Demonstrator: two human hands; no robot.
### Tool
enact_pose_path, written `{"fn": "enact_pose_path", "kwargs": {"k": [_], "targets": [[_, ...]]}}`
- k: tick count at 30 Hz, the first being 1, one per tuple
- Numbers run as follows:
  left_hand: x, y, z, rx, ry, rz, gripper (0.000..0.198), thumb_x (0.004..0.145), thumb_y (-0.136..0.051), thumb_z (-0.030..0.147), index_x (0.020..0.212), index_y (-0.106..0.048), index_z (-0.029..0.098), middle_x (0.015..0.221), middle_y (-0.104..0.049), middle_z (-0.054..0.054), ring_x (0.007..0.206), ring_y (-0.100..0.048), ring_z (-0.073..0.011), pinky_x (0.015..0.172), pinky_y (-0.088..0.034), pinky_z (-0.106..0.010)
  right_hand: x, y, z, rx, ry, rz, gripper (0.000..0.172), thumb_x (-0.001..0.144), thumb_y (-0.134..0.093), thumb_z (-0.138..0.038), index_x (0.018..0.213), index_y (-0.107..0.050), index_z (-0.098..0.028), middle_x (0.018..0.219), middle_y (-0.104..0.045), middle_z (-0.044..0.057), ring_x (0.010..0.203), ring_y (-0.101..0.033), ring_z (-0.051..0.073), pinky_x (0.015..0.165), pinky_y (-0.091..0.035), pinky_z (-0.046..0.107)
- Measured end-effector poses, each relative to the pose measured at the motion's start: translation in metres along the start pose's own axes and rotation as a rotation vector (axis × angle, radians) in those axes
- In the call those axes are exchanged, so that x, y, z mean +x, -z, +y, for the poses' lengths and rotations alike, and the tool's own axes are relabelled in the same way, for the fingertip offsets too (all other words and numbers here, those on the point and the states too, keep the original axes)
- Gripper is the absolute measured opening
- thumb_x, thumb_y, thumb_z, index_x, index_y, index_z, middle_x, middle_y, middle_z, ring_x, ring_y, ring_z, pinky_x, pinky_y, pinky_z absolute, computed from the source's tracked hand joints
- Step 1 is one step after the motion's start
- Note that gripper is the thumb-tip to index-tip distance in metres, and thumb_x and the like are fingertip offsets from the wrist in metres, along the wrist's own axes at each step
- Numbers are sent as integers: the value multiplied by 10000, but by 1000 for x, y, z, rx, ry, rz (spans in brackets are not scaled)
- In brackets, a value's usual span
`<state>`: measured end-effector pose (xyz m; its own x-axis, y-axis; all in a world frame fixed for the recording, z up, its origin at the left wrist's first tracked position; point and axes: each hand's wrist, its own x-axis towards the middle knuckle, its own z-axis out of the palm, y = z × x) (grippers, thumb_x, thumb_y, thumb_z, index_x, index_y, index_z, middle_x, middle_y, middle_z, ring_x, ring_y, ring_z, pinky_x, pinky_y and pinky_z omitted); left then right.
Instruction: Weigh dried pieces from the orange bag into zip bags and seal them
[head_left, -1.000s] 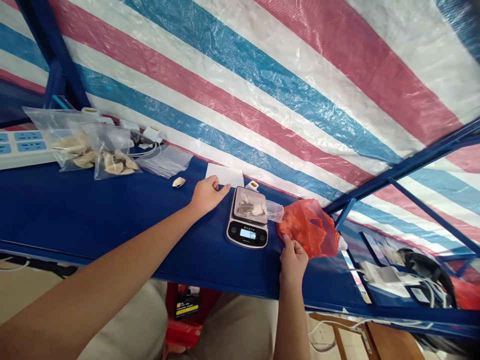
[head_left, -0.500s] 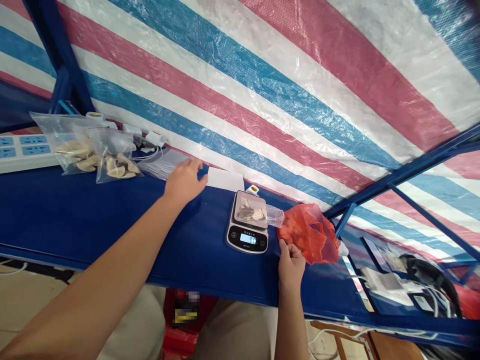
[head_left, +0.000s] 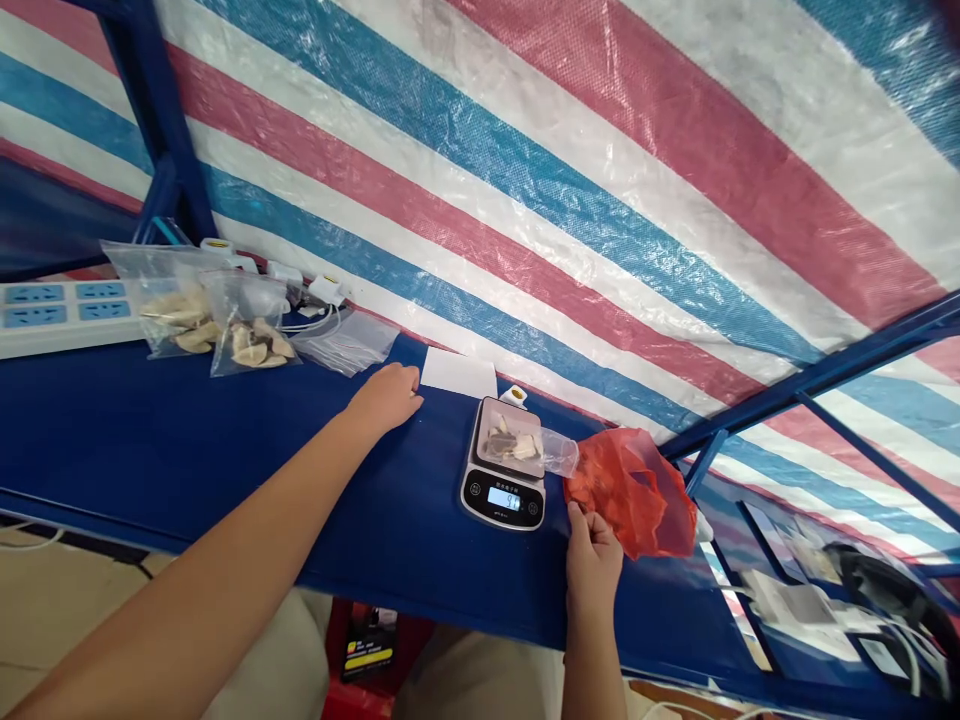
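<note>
My left hand lies palm down on the blue table, left of a white card. Its fingers curl over the spot where a small pale piece lay, and that piece is hidden. My right hand pinches the near edge of a red plastic bag just right of a small digital scale. On the scale's pan lies a clear bag with several pale pieces inside. The display is lit.
Two clear zip bags of pale pieces and a stack of empty clear bags lie at the back left, beside a white power strip and plugs. A striped tarp rises behind. A blue frame borders the right.
My left hand swung left from beside the scale toward the loose pale piece and now rests over it. My right hand stays on the red bag. The view has shifted slightly.
</note>
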<state>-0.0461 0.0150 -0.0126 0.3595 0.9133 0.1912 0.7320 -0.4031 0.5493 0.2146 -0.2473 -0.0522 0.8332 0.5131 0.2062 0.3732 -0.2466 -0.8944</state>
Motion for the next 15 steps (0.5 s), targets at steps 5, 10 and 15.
{"fn": "enact_pose_path", "kwargs": {"k": [5, 10, 15], "targets": [[-1, -7, 6, -201, -59, -61, 124, 627, -727, 289, 706, -636, 258, 780, -683, -69, 854, -652, -283, 731, -496, -320, 0, 0, 0, -13, 18, 7, 558, 829, -670, -629, 588, -329, -258, 542, -294, -78, 535, -300, 116, 514, -266, 266], [-2, 11, 15, -378, -99, -131, 207, 737, -719, 451, 795, -702, 252, 778, -708, -42, 706, -644, -220, 629, -462, -295, 1, 0, -3, 29, 27, 9, 568, 812, -687, -633, 577, -337, -252, 531, -308, -81, 532, -313, 108, 506, -290, 256], [-23, 18, 55, -632, -186, -170, 374, 876, -594, 600, 844, -667, 234, 729, -662, -11, 637, -604, -170, 596, -426, -283, -20, 0, -29, 400, -100, -50, 534, 793, -743, -647, 651, -429, -239, 530, -368, -100, 456, -317, 86, 424, -288, 222]]}}
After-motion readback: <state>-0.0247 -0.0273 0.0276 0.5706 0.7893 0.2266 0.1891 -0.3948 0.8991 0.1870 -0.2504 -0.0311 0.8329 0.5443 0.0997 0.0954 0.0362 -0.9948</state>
